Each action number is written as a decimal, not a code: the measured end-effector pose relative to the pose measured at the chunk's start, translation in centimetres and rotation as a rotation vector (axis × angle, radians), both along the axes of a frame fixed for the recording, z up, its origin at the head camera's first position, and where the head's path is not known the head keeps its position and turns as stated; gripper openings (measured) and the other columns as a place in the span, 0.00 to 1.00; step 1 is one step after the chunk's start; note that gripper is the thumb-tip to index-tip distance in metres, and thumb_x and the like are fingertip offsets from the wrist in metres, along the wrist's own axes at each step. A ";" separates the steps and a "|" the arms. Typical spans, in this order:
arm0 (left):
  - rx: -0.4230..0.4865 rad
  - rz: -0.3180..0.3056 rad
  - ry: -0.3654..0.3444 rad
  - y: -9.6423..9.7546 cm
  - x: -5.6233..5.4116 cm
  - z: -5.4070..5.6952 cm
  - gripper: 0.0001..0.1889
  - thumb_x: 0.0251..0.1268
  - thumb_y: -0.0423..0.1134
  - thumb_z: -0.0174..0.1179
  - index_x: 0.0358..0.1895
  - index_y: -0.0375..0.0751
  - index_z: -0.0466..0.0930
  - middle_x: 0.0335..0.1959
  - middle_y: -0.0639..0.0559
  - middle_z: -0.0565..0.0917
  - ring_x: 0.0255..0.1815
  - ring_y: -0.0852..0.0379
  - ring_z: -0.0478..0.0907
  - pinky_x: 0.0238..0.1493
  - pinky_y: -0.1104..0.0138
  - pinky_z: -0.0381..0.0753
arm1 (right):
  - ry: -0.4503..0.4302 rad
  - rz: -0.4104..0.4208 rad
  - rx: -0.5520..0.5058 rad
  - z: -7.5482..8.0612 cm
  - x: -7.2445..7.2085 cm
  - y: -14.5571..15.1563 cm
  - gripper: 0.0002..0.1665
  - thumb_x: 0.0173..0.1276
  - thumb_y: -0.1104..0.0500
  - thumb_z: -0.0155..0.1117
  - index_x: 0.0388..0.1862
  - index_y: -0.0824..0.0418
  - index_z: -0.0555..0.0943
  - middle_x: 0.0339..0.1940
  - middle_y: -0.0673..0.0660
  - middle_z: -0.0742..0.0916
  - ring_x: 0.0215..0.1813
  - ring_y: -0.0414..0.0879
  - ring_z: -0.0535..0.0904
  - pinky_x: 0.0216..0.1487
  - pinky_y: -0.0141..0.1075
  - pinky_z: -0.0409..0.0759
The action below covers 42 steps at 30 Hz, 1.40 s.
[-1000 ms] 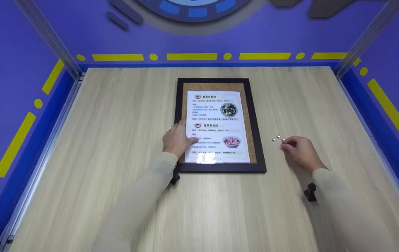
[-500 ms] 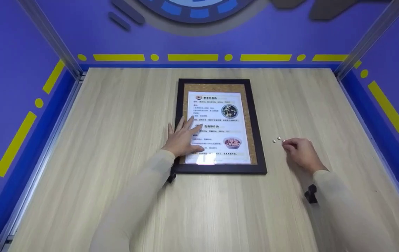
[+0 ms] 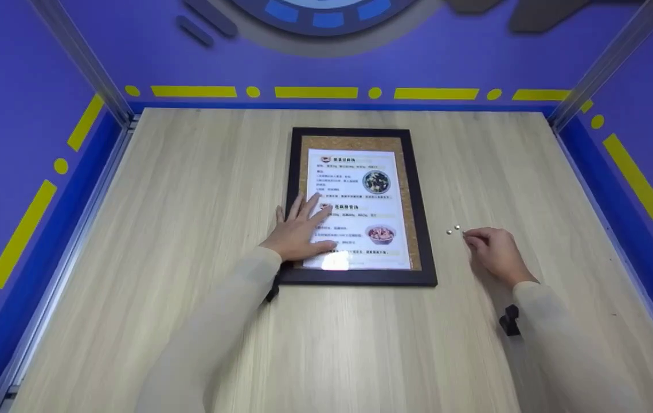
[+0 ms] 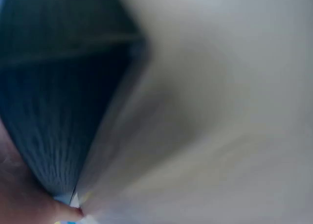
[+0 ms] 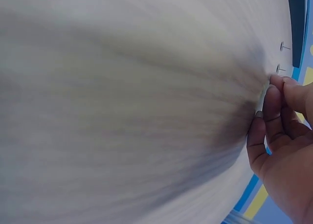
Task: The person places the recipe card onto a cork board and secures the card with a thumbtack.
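A printed sheet (image 3: 355,189) with two soup pictures lies on a cork board (image 3: 355,142) in a black frame (image 3: 356,277). My left hand (image 3: 297,232) rests with spread fingers on the sheet's lower left side. In the left wrist view only part of that hand (image 4: 29,204) shows, beside the dark frame (image 4: 54,121). To the right of the board, my right hand (image 3: 497,252) pinches a thumbtack, mostly hidden by thumb and forefinger. Two more thumbtacks (image 3: 453,229) lie just left of those fingertips. In the right wrist view these thumbtacks (image 5: 282,46) have their pins showing, beyond the right hand (image 5: 283,136).
The light wood table (image 3: 355,350) carries the board near its middle. Purple panels (image 3: 326,71) with yellow marks stand along the back and both sides. Metal posts (image 3: 82,63) rise at the back corners.
My left hand has come off the frame's left edge, spread its fingers and laid them on the sheet. The right hand stays almost in place; the thumbtack at its fingertips now shows less.
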<state>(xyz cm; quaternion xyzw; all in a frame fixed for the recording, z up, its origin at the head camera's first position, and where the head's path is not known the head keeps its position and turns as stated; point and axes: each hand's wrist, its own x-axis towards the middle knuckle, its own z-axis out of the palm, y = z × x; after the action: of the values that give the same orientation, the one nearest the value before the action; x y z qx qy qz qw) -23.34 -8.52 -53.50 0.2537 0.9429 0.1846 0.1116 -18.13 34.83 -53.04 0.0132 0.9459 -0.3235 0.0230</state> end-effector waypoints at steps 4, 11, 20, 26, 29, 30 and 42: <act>-0.028 -0.033 0.025 0.0 0.1 -0.1 0.49 0.61 0.77 0.47 0.81 0.57 0.45 0.82 0.54 0.36 0.79 0.41 0.24 0.66 0.29 0.33 | 0.004 0.005 -0.006 0.1 0.2 0.1 0.14 0.75 0.68 0.54 0.53 0.74 0.82 0.51 0.71 0.85 0.58 0.64 0.79 0.58 0.56 0.75; -0.090 -0.089 0.022 -0.2 0.1 -0.1 0.48 0.63 0.77 0.44 0.81 0.57 0.46 0.81 0.55 0.37 0.80 0.45 0.27 0.66 0.29 0.33 | 0.007 -0.014 -0.026 0.1 0.1 -0.2 0.15 0.76 0.68 0.54 0.56 0.74 0.79 0.49 0.68 0.85 0.51 0.57 0.82 0.50 0.46 0.80; -0.094 -0.092 0.028 -0.2 0.2 0.1 0.48 0.63 0.77 0.43 0.81 0.57 0.45 0.82 0.54 0.38 0.80 0.44 0.29 0.66 0.28 0.36 | 0.007 -0.049 -0.080 0.6 0.1 -1.0 0.14 0.79 0.67 0.49 0.53 0.73 0.80 0.42 0.64 0.87 0.44 0.52 0.83 0.40 0.29 0.81; -0.099 -0.088 0.016 -0.2 0.2 0.1 0.48 0.64 0.76 0.44 0.81 0.56 0.46 0.82 0.54 0.38 0.80 0.44 0.28 0.66 0.28 0.36 | 0.110 0.027 -0.025 1.1 -0.1 -2.3 0.12 0.77 0.67 0.54 0.50 0.71 0.83 0.44 0.63 0.85 0.47 0.55 0.81 0.47 0.46 0.79; -0.113 -0.089 0.018 -0.2 0.2 0.1 0.48 0.64 0.76 0.43 0.81 0.56 0.45 0.82 0.54 0.38 0.80 0.44 0.27 0.65 0.28 0.36 | 0.139 0.068 -0.018 1.3 -0.2 -3.2 0.11 0.75 0.68 0.57 0.48 0.71 0.84 0.43 0.63 0.84 0.46 0.55 0.80 0.47 0.48 0.79; -0.121 -0.089 0.018 -0.2 0.2 0.1 0.48 0.64 0.76 0.42 0.81 0.56 0.45 0.82 0.54 0.37 0.80 0.44 0.27 0.65 0.28 0.37 | 0.140 0.078 -0.024 1.4 -0.2 -3.6 0.11 0.74 0.68 0.57 0.48 0.71 0.84 0.43 0.63 0.84 0.46 0.55 0.81 0.46 0.48 0.79; -0.125 -0.087 0.006 -0.1 0.2 0.0 0.48 0.63 0.77 0.42 0.81 0.57 0.43 0.82 0.55 0.36 0.79 0.44 0.26 0.66 0.28 0.36 | 0.135 0.164 -0.083 1.9 -0.4 -8.0 0.04 0.68 0.70 0.65 0.38 0.69 0.86 0.36 0.61 0.88 0.39 0.51 0.83 0.40 0.40 0.80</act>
<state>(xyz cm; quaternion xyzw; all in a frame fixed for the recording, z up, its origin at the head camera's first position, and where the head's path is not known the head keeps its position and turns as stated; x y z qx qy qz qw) -23.11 -8.64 -53.46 0.2876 0.9410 0.1196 0.1323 -18.48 26.87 -51.16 -0.0873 0.9290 -0.3595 -0.0138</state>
